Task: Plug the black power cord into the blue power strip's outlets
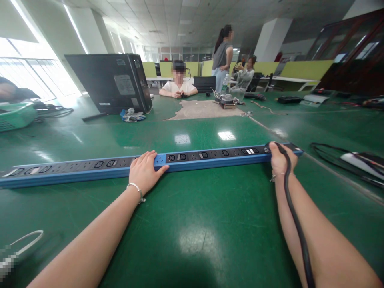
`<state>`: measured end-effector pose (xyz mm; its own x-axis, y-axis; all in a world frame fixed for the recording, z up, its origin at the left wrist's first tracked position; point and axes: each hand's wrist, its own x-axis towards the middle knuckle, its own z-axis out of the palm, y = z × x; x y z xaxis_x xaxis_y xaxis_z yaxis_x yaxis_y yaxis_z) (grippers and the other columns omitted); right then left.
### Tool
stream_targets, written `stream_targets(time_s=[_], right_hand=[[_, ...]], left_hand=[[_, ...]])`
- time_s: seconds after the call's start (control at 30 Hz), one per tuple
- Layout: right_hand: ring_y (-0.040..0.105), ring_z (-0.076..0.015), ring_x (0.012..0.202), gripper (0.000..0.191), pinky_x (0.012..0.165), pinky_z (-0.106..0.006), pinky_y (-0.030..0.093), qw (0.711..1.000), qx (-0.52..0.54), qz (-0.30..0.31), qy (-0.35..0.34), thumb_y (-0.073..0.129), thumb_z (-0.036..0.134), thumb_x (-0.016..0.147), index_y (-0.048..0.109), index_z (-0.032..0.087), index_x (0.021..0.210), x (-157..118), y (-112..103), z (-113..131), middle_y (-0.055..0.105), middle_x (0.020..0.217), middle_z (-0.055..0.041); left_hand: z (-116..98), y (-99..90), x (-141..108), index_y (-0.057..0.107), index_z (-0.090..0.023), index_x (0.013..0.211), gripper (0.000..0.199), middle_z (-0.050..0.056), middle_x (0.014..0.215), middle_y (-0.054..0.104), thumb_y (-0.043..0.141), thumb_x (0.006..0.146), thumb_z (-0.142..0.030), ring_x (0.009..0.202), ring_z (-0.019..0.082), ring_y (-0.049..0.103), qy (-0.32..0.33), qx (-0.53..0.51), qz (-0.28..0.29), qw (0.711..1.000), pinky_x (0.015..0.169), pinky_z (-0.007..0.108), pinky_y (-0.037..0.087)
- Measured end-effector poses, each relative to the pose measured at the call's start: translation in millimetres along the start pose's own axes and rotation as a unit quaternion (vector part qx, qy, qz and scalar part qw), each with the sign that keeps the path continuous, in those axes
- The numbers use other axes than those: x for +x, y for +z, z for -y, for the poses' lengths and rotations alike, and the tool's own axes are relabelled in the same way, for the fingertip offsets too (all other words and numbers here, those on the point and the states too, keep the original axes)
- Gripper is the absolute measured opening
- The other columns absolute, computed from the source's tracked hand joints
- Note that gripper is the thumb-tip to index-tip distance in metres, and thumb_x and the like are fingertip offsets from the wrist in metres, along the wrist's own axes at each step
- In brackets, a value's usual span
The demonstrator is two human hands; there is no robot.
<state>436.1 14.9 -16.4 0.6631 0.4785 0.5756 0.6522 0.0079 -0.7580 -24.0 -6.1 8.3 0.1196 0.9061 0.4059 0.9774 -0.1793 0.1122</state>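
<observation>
A long blue power strip (pixel 210 162) with a black face and several sockets lies across the green table, from the left edge to the right of centre. My left hand (pixel 144 171) grips it near the middle, fingers over the top and thumb stretched along the near side. At the strip's right end, my right hand (pixel 283 160) is closed around the plug end of a black power cable (pixel 295 220). That plug sits against the sockets there; my fingers hide whether it is inserted. The cable runs back over my right forearm.
A black computer case (pixel 111 82) stands at the back left, with gloves (pixel 132 115) beside it. A green basket (pixel 18 117) is at far left. Cables and a white device (pixel 364 163) lie at right. A person (pixel 179 86) sits across the table, near a bottle (pixel 225 83).
</observation>
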Motion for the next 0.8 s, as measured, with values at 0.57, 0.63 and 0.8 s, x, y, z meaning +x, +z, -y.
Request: stream_targets(time_s=[0.57,0.63,0.8], right_hand=[[0.056,-0.0242,0.104,0.038,0.100,-0.040,0.037,0.998,-0.016,0.057,0.037,0.060,0.045,0.071,0.070,0.017,0.094,7,-1,2,0.068,0.099,-0.0063],[0.055,-0.0247,0.106,0.037,0.101,-0.042,0.036,0.997,-0.037,0.071,0.019,0.058,0.046,0.072,0.070,0.019,0.095,8,0,-2,0.067,0.101,-0.0055],[0.049,-0.0264,0.116,0.036,0.104,-0.044,0.031,0.993,-0.092,0.077,-0.013,0.055,0.045,0.075,0.069,0.021,0.099,5,-2,-4,0.065,0.109,-0.0066]], left_hand=[[0,-0.4,0,0.049,-0.018,0.125,0.060,0.010,0.133,0.052,0.043,0.082,-0.059,0.126,0.027,0.042,0.001,0.004,0.004,1.000,0.104,0.043,0.029],[-1,-1.1,0,0.049,-0.018,0.125,0.059,0.010,0.133,0.052,0.043,0.082,-0.059,0.126,0.027,0.042,0.003,0.006,0.003,1.000,0.104,0.043,0.029],[-2,-2.1,0,0.050,-0.016,0.125,0.060,0.011,0.133,0.052,0.043,0.082,-0.059,0.125,0.028,0.043,0.005,0.009,0.002,1.000,0.103,0.044,0.030]])
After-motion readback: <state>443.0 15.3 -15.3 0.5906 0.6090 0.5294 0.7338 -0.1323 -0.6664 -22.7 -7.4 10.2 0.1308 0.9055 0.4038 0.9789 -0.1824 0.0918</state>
